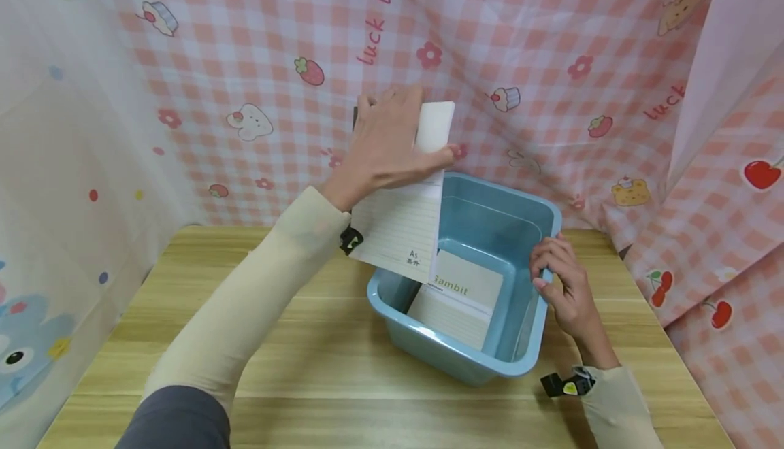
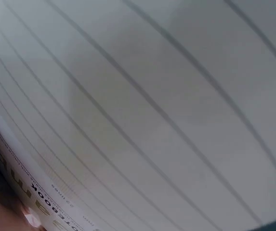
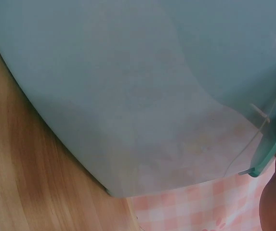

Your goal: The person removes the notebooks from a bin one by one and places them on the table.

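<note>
My left hand (image 1: 392, 141) holds a white lined notebook (image 1: 409, 211) upright above the left rim of a light blue plastic bin (image 1: 520, 360), fingers curled over its top. The notebook's ruled cover (image 2: 142, 110) fills the left wrist view. A second notebook marked "Gambit" (image 1: 456, 299) leans inside the bin against its near wall. My right hand (image 1: 560, 279) grips the bin's right rim, fingers curled over the edge. The right wrist view shows the bin's outer wall (image 3: 138, 96) close up, with a fingertip at the frame's right edge.
The bin stands on a wooden table (image 1: 306, 354), toward its right back part. Pink checked cloth (image 1: 551, 61) with cartoon prints hangs behind and to the right; a pale printed curtain (image 1: 55, 163) hangs on the left.
</note>
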Demonstrator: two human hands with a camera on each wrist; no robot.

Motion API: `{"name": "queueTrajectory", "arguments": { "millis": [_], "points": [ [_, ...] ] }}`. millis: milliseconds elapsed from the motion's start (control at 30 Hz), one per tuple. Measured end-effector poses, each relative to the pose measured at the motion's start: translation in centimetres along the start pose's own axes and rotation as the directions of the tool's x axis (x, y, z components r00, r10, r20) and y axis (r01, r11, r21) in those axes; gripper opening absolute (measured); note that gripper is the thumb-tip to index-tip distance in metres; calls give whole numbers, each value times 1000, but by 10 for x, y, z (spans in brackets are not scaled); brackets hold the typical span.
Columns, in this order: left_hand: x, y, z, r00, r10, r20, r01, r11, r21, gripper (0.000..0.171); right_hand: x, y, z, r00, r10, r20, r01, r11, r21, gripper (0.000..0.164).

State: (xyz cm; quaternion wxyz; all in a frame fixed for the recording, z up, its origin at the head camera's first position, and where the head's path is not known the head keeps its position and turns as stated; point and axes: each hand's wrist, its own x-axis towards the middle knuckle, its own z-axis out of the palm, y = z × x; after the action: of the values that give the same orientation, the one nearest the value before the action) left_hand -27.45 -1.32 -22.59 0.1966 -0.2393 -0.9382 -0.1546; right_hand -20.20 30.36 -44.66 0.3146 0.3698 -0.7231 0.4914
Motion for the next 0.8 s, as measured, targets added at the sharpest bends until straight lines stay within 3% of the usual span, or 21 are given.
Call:
{"name": "queueTrajectory", "arguments": {
  "millis": [367, 567, 800],
  "points": [
    [-26, -57, 8, 995, -96, -28, 96, 995, 22, 64, -1, -2, -2, 1000, 7, 6, -7, 1000, -6, 13],
    [-43, -86, 14, 987, -163, -5, 163, 986, 37, 69, 0, -1, -2, 1000, 15, 12, -15, 1000, -14, 13],
    [-63, -112, 38, 976, -211, 55, 207, 976, 61, 80, -1, -1, -2, 1000, 18, 9, -18, 1000, -9, 12]
  ]
}}
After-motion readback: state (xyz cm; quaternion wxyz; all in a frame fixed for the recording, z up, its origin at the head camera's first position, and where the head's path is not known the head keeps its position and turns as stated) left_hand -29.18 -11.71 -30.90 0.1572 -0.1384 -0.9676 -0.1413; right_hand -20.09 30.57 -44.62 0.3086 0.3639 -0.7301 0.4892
